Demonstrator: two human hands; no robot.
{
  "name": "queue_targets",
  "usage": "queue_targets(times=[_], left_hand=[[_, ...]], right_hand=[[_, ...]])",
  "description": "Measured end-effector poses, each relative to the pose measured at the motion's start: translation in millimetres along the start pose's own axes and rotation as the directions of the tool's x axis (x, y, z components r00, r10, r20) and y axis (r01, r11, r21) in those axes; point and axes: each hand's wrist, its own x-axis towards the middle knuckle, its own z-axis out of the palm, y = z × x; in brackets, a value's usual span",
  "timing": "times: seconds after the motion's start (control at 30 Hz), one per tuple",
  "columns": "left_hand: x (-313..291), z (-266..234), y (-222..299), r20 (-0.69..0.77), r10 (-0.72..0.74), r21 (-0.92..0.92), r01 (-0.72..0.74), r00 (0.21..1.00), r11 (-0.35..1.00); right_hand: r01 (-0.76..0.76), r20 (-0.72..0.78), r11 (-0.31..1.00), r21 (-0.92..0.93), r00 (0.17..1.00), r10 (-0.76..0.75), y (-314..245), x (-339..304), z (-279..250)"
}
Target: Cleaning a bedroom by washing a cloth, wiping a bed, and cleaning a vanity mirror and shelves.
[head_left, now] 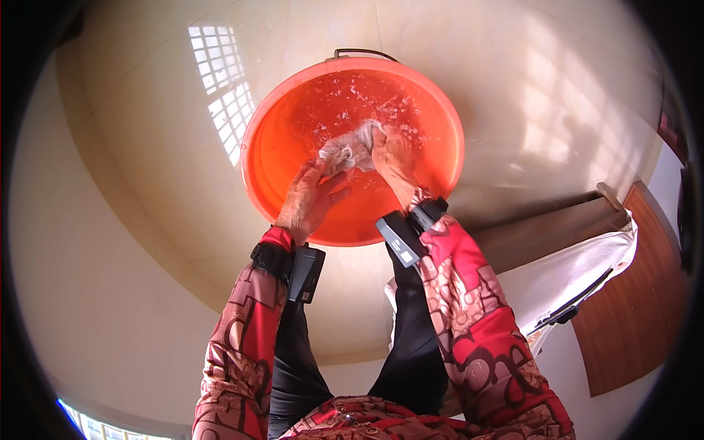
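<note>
A large orange bucket [253,150] stands on the floor in front of me, with water and whitish flecks or bubbles inside. Over its opening, a pale, wet, crumpled cloth [348,152] stretches between my two hands. My right hand [394,160] is closed around the cloth's right end, thumb on top. At the left end, my left hand [308,196] holds the cloth by its fingertips, while its other fingers are somewhat spread. The bucket's dark handle [367,51] rests at the far rim. Each wrist carries a strap with a black box.
Shiny beige floor tiles [506,88] surround the bucket, with window light reflected on them. To the right are a brown wooden ledge [546,227], a white fabric or sheet [572,275] and a reddish-brown wooden panel [627,308]. My legs [293,359] straddle the near side.
</note>
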Motion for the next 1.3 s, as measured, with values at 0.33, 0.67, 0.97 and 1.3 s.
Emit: queue_targets(times=[0.33, 0.67, 0.97, 1.3], left_hand=[[0, 0, -7, 0.023, -0.019, -0.222, 0.023, 1.0, 0.975], [-13, 0, 7, 0.06, -0.013, -0.169, 0.022, 0.998, 0.985], [-25, 11, -16, 0.155, -0.026, -0.093, 0.041, 0.988, 0.995], [-30, 26, -13, 0.439, 0.212, 0.639, -0.469, 0.873, 0.609]], right_hand=[[0.264, -0.016, 0.935, 0.238, 0.963, -0.269, -47, -51, -6], [0.321, 0.134, 0.743, 0.587, 0.867, -0.48, -52, -97, -64], [-0.548, 0.536, -0.074, 0.833, 0.834, -0.136, -43, -60, -45], [-0.212, 0.393, 0.531, 0.82, 0.883, -0.255, -60, -47, -55]])
